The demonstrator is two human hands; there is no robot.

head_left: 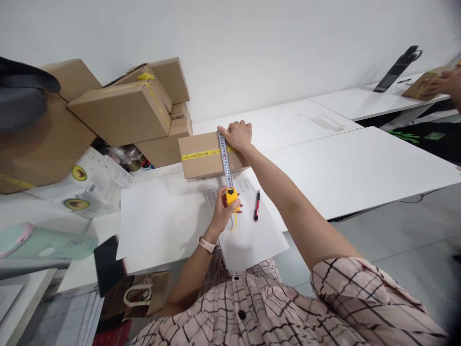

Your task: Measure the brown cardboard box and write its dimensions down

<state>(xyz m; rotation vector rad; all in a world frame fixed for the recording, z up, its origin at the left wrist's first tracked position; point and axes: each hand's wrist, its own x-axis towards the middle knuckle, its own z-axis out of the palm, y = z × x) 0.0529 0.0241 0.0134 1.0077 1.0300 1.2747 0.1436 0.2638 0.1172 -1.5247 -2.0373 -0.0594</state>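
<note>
My left hand (226,206) is closed around a yellow tape measure (232,194) near the table's front edge. Its metal blade (225,163) is pulled out and lies across the top of a small cardboard box (200,166), which has a strip of yellow tape along it. At the far edge of that box, my right hand (237,134) pinches the end of the blade between thumb and fingers. Printed paper sheets (252,245) lie beneath my left hand, with a red and black pen (257,205) to its right.
Several larger cardboard boxes (118,110) are stacked at the left. A mint green bottle (50,242) and a dark flat object (108,266) lie at the lower left. Far right, a black bottle (396,69) stands near another person's hand (444,84) on a box.
</note>
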